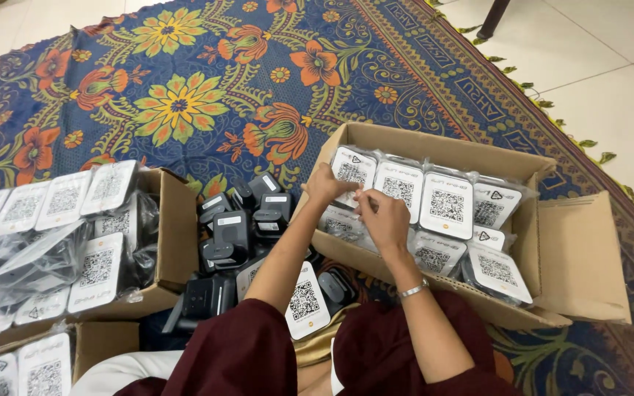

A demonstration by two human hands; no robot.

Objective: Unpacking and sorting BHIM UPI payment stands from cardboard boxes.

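Our left hand (pixel 328 183) and right hand (pixel 383 216) both pinch a bagged card (pixel 352 172) inside the cardboard box (pixel 585 257), near its left wall.

Left-side boxes (pixel 75 345) run off the frame; the left hand (pixel 326 185) hides part of a packet (pixel 351 171).

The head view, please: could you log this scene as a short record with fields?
setting: floral rug on a tiled floor
left hand: fingers on a bagged white card packet
right hand: touching the same packet's lower edge
right box: open cardboard, holds rows of bagged packets
left box: open cardboard, also full of bagged packets
between boxes: heap of black devices
wrist: silver bracelet on the right
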